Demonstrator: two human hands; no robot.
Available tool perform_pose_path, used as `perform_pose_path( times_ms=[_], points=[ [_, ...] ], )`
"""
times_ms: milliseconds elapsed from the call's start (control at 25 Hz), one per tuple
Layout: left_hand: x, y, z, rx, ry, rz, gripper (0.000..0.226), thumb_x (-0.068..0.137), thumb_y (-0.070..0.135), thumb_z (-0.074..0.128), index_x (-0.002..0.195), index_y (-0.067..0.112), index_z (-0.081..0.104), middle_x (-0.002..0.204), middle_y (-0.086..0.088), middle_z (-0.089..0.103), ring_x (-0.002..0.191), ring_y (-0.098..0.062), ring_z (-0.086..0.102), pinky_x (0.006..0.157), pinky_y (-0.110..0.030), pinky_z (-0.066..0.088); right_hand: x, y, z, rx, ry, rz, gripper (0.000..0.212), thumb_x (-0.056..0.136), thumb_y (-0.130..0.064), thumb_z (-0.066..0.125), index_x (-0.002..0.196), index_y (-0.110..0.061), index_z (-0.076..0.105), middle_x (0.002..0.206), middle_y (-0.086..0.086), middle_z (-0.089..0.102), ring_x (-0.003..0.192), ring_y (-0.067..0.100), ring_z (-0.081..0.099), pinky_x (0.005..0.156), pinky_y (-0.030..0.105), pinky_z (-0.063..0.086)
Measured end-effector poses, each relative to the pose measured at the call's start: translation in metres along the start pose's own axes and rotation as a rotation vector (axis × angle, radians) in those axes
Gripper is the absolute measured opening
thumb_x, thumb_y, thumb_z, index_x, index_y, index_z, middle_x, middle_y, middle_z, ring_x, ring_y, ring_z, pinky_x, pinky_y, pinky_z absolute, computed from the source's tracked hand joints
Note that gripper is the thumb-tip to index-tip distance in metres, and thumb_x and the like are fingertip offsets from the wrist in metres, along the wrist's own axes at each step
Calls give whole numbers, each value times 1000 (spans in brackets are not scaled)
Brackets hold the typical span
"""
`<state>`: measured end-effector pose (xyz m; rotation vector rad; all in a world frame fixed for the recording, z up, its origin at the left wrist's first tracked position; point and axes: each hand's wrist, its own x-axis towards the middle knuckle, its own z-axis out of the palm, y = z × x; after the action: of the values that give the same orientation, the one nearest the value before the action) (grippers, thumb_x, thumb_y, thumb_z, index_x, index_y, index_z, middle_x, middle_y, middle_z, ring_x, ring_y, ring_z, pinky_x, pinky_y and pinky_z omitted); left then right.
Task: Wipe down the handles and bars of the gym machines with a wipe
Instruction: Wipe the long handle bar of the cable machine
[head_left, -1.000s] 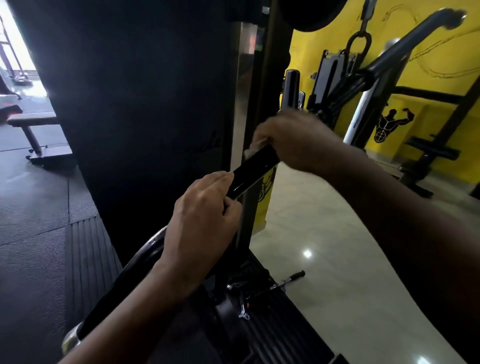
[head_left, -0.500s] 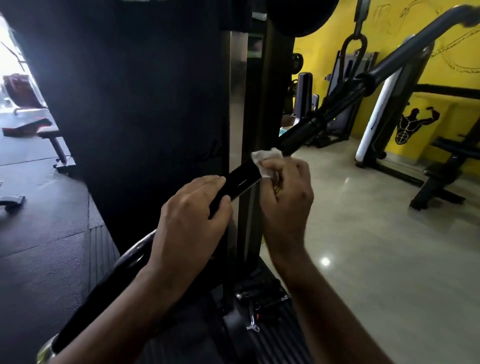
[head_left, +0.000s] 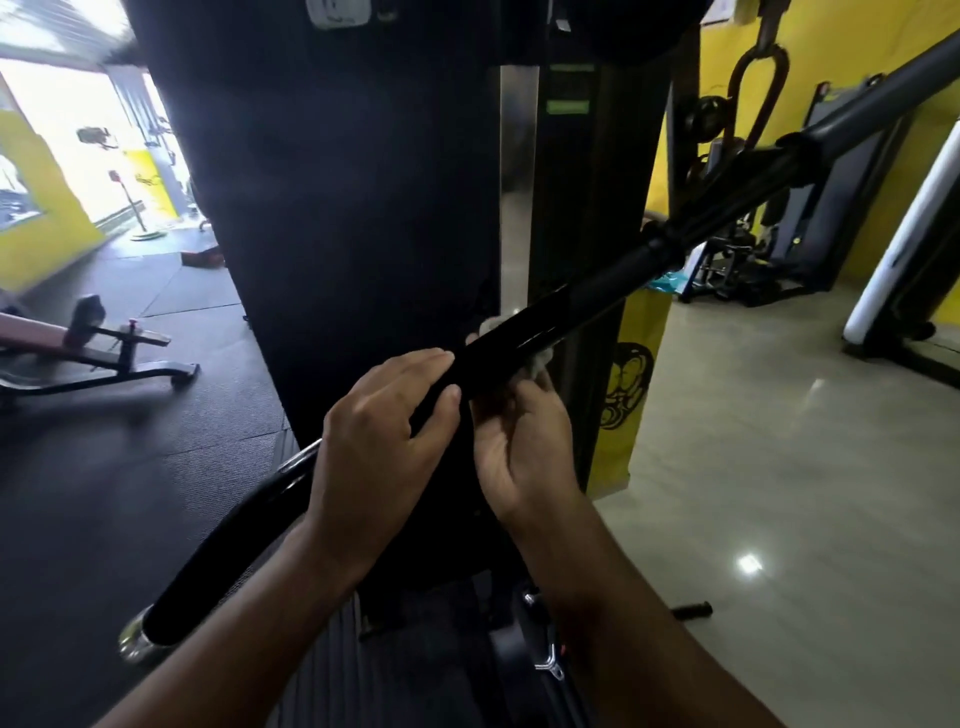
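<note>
**A:** What fills the view?

**B:** A dark machine column (head_left: 337, 208). A long black bar (head_left: 582, 301) slants across it from lower left to upper right.

**A:** And the hands?

**B:** The left hand (head_left: 384, 431) grips the bar, fingers over the top. The right hand (head_left: 519, 441), on top of the bar a second ago, now cups it from below, just beside the left.

**A:** Where is the wipe?

**B:** The white wipe (head_left: 540, 359) is pressed against the bar by the right hand's curled fingers. Its edges show on both sides. The underside is probably being cleaned now.
</note>
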<state>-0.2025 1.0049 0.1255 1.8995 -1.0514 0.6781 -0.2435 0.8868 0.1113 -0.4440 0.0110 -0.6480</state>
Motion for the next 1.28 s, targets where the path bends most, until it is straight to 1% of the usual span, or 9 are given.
perform_pose_path(
  times_ms=[200,320,440,720,840,920,1000,1120,1280],
  points=[
    [-6,8,1,13,1,0,27,91,15,67,117,10,69,116,1,69,109,-8,62,99,-23,46,2,-9,-12,122,4,7,34,100,-5,44,133,-5,51,118,13,65,106,20,65,94,30,53],
    [-9,9,0,17,21,-9,27,89,18,66,115,11,71,114,2,70,106,-8,63,97,-22,47,-7,-3,-8,40,55,24,32,98,-4,44,127,-5,57,119,14,66,109,21,65,98,31,51],
    [-8,8,1,17,26,-12,26,88,16,68,113,10,72,113,1,70,106,-8,64,96,-15,45,-1,-6,-5,110,148,-115,28,101,-4,42,122,-10,59,118,11,66,105,18,66,99,31,50],
    [3,6,-5,39,45,30,29,87,17,63,113,7,71,114,-2,70,106,-12,64,97,-22,46,-20,25,-3,-150,145,-216,26,98,-2,50,121,-9,59,116,13,65,108,23,63,91,30,52],
    [9,2,-11,43,33,57,28,89,16,64,115,8,71,115,-2,69,108,-12,63,98,-20,45,-24,38,1,-436,152,-368,14,97,-10,57,106,-19,63,107,6,65,101,17,61,90,32,51],
    [12,-1,-13,43,9,68,27,90,13,66,116,8,70,117,-1,69,109,-11,62,99,-17,43,-21,41,-2,-740,201,-649,14,96,-11,59,104,-21,62,107,0,62,102,14,61,88,34,51],
    [13,-4,-15,43,-9,79,28,89,12,67,117,9,69,118,-1,68,110,-11,62,101,-15,41,-12,35,-8,-1067,96,-940,14,94,-9,59,106,-15,63,114,-2,56,106,20,59,88,38,52],
    [14,-10,-14,37,-9,93,27,89,12,68,116,8,70,118,-1,69,111,-10,61,102,-10,37,-3,25,-10,-1416,74,-1229,17,94,-16,60,106,-6,68,112,3,57,102,26,56,83,40,51],
    [18,-12,-11,11,-26,71,26,87,15,69,113,9,71,115,0,69,108,-9,62,99,-9,38,3,-11,-14,-1873,-82,-1444,20,95,-9,61,111,-3,70,114,9,58,106,28,53,94,28,42]
  ],
)
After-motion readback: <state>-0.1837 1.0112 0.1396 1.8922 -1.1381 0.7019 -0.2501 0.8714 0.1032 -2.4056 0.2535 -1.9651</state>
